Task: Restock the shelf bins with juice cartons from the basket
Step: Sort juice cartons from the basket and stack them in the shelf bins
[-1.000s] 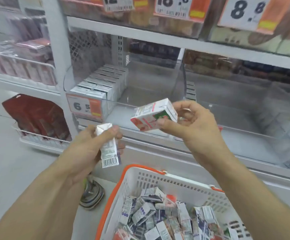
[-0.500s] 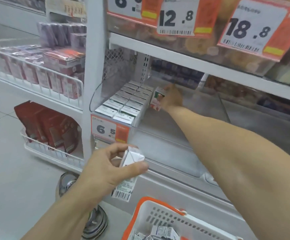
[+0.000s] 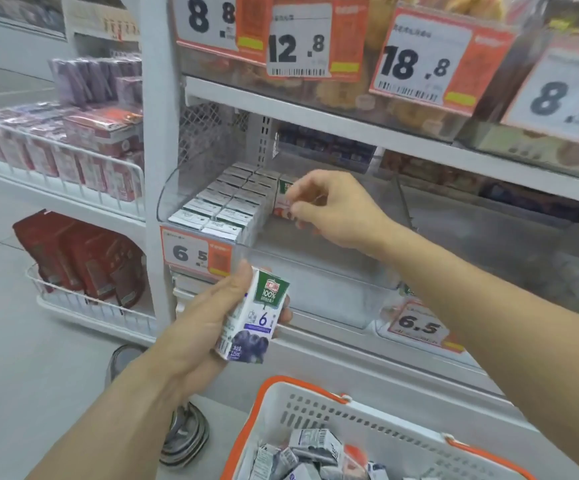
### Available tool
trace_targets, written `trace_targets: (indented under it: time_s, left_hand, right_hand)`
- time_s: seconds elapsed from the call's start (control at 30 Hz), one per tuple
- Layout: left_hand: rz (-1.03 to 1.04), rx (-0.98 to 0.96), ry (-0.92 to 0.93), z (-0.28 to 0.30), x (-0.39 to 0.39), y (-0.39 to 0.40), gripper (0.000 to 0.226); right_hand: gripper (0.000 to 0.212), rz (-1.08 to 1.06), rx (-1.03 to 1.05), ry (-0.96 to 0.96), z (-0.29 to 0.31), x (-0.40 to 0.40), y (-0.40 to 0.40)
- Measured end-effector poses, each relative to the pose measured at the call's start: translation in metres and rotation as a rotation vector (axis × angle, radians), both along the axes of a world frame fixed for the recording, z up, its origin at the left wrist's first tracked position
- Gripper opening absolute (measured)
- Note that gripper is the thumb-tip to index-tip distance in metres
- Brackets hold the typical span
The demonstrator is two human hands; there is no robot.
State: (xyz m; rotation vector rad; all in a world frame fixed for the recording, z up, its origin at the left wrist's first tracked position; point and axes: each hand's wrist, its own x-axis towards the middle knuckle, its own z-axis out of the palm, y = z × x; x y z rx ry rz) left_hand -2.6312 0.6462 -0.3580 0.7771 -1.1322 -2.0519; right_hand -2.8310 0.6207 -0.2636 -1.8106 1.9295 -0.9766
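Biggest risk: clear shelf bin [image 3: 191, 188] holds two tight rows of cartons [image 3: 225, 206] on its left side, rest of the floor bare; the red-label carton [image 3: 283, 202] stands alone against the right of those rows, nothing bracing its far side, so it likely tips if let go off-square; right hand [image 3: 336, 209] sits at that carton, fingers curled at its face, can't tell whether it's pinching or just touching; a wrist drag on pull-out could knock the row out of line; left hand [image 3: 208, 317] grips a blueberry carton [image 3: 253, 320] low in front of the bin lip, thumb on top, hold looks secure; basket [image 3: 315, 407] below holds more cartons, loosely heaped; lesser risk is flavour mix-up, purple pack landing beside red.
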Motion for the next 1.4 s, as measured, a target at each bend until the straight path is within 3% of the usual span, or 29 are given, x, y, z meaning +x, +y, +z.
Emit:
trace_targets:
  time_s: [0.07, 0.17, 0.3, 0.43, 0.6, 0.73, 0.83, 0.93, 1.07, 1.2, 1.4]
  left_hand:
    - [-0.060, -0.035, 0.000, 0.006, -0.007, 0.009, 0.072]
    - [-0.199, -0.056, 0.064, 0.019, -0.021, 0.024, 0.072]
    - [-0.431, -0.131, 0.118, 0.030, -0.055, 0.050, 0.098]
    - [-0.492, -0.279, 0.034, 0.029, -0.104, 0.079, 0.085]
    - [-0.431, -0.759, -0.239, 0.060, -0.172, 0.129, 0.056]
    - [-0.233, -1.022, -0.282, 0.065, -0.228, 0.167, 0.055]
    - [-0.083, -1.159, -0.362, 0.037, -0.259, 0.177, 0.038]
    - [0.032, -1.389, -0.448, 0.001, -0.287, 0.177, 0.040]
    - [0.194, -1.432, -0.466, -0.018, -0.312, 0.181, 0.040]
    - [0.312, -1.541, -0.489, -0.032, -0.323, 0.180, 0.042]
    - [0.317, -1.508, -0.464, -0.036, -0.328, 0.184, 0.041]
  right_hand:
    - [0.012, 0.180, 0.109, -0.092, 0.009, 0.009, 0.056]
    - [0.021, 0.247, 0.225, -0.066, 0.009, -0.001, 0.118]
    - [0.028, 0.172, 0.118, -0.164, -0.011, -0.028, 0.177]
    - [0.029, 0.078, 0.007, -0.306, -0.024, -0.060, 0.228]
    - [0.030, -0.133, -0.107, -0.298, -0.022, -0.113, 0.294]
    - [0.030, -0.363, -0.313, -0.414, -0.013, -0.157, 0.338]
    - [0.026, -0.601, -0.483, -0.323, -0.012, -0.201, 0.368]
    - [0.034, -0.811, -0.559, -0.145, -0.012, -0.261, 0.388]
    - [0.033, -0.971, -0.247, 0.150, -0.010, -0.345, 0.380]
    - [0.046, -0.895, 0.136, 0.208, -0.014, -0.386, 0.337]
    - [0.054, -0.887, 0.189, 0.133, -0.048, -0.405, 0.292]
